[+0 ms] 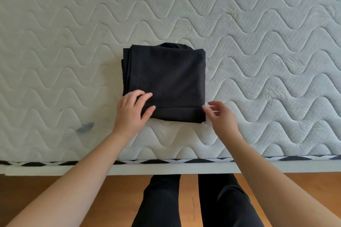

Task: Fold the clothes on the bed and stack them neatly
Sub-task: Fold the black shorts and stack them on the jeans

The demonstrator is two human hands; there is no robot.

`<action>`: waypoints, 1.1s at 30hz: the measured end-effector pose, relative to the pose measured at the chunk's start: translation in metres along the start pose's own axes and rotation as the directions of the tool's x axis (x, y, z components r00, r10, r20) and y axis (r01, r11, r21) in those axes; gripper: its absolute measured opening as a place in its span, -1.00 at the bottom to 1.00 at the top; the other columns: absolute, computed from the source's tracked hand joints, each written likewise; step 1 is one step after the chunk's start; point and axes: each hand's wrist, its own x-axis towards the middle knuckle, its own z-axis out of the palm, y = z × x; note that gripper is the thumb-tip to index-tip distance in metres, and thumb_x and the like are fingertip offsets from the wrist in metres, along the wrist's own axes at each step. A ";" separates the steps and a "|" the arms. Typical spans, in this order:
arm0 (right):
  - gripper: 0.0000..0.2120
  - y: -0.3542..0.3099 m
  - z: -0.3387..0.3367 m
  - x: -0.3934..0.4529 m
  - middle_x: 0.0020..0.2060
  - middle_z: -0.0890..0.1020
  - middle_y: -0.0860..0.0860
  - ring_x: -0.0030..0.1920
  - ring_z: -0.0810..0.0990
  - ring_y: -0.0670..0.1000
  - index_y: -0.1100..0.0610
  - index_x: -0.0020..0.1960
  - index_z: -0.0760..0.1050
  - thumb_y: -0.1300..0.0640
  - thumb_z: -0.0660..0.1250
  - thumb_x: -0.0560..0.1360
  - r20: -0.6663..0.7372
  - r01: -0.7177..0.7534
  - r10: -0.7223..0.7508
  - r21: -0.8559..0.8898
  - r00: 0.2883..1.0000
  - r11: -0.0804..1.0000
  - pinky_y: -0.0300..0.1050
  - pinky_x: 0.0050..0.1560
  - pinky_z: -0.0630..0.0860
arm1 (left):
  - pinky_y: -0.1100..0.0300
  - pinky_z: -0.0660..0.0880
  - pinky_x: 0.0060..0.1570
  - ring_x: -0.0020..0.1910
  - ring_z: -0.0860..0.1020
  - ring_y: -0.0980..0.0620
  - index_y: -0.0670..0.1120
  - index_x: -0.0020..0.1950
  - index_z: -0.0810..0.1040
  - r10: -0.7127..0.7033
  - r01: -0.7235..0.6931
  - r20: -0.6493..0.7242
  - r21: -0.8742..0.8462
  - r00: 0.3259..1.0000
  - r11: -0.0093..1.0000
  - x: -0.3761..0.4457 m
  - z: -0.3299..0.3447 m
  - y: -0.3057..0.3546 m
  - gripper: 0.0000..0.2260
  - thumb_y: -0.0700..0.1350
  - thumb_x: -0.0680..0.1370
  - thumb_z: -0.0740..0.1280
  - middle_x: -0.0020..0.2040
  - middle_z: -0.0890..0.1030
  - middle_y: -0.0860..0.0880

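A black garment folded into a thick square is lying on the pale quilted mattress with wavy stitching, near its near edge and about midway across. The left hand is resting on the square's near left corner, fingers fairly straight and spread over the cloth. The right hand is hovering just beside the near right corner, fingers loosely bent, thumb and fingertips close to the hem; I cannot tell whether they are touching it.
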 end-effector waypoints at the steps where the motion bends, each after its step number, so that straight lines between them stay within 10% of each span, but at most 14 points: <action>1: -0.67 -0.005 -0.001 0.007 -0.10 0.60 -0.22 -0.06 0.58 -0.22 -0.05 0.20 0.50 -0.18 0.32 0.52 -0.016 0.023 -0.022 0.019 1.000 1.000 -0.38 -0.21 0.38 | -0.04 0.35 0.25 0.28 0.43 -0.12 -0.10 0.40 0.46 -0.150 0.149 -0.060 -0.034 0.987 0.988 0.010 -0.001 0.001 -0.54 0.16 0.62 0.19 0.29 0.47 -0.13; 5: -0.57 -0.035 -0.002 0.044 0.11 0.59 -0.15 0.04 0.53 -0.15 -0.01 0.39 0.38 -0.13 0.26 0.58 -0.011 0.071 -0.071 0.054 0.997 0.996 -0.30 -0.10 0.38 | -0.06 0.24 0.44 0.49 0.23 -0.15 -0.16 0.58 0.08 -0.667 0.663 0.100 -0.287 0.739 0.692 0.066 -0.007 -0.011 -0.12 0.26 0.47 0.38 0.52 0.24 -0.18; 7: -0.51 -0.054 0.000 0.065 0.14 0.55 -0.15 0.02 0.52 -0.16 0.01 0.44 0.31 -0.13 0.27 0.57 0.015 0.056 -0.057 0.095 0.998 0.994 -0.29 -0.14 0.40 | -0.07 0.33 0.41 0.45 0.32 -0.10 -0.10 0.56 0.11 -0.733 0.756 0.281 -0.462 0.620 0.463 0.091 -0.008 -0.018 -0.03 0.32 0.36 0.46 0.49 0.30 -0.09; 11: -0.45 -0.085 0.006 0.098 0.16 0.57 -0.07 -0.04 0.56 -0.09 0.03 0.41 0.33 -0.11 0.38 0.50 0.073 -0.054 0.041 0.192 0.997 0.980 -0.23 -0.20 0.45 | -0.08 0.52 0.20 0.20 0.50 -0.08 -0.10 0.39 0.32 -0.760 0.816 0.379 -0.477 0.527 0.327 0.117 -0.008 -0.031 -0.18 0.23 0.30 0.57 0.28 0.46 -0.03; 17: -0.62 -0.099 0.000 0.113 -0.03 0.65 -0.10 0.00 0.61 -0.06 0.03 0.11 0.58 -0.07 0.54 0.36 0.204 -0.104 0.054 0.243 0.978 0.964 -0.23 -0.17 0.50 | 0.24 0.53 -0.20 -0.04 0.62 0.12 0.01 0.25 0.47 -0.593 0.757 0.551 -0.633 0.587 0.161 0.117 -0.019 -0.038 -0.67 0.05 0.54 0.43 0.12 0.62 0.06; 22: -0.64 -0.104 -0.034 0.106 -0.01 0.71 -0.09 0.05 0.67 -0.06 0.01 0.13 0.59 0.05 0.56 0.36 0.229 -0.020 -0.061 0.335 0.972 0.942 -0.14 0.07 0.57 | 0.36 0.53 -0.02 0.13 0.61 0.18 0.05 0.30 0.48 -0.373 0.645 0.566 -0.753 0.735 0.129 0.115 -0.050 -0.037 -0.75 -0.12 0.63 0.30 0.16 0.65 0.13; 33: -0.73 -0.203 -0.147 0.086 -0.12 0.71 -0.17 -0.10 0.67 -0.20 -0.18 -0.04 0.63 0.01 0.55 0.29 -0.037 0.400 -0.402 0.234 0.915 0.886 -0.20 -0.09 0.55 | 0.39 0.49 -0.06 0.06 0.61 0.20 0.01 0.21 0.56 -0.187 0.261 0.187 -0.785 0.964 0.561 0.202 -0.173 0.009 -0.63 -0.21 0.43 0.47 0.02 0.66 0.17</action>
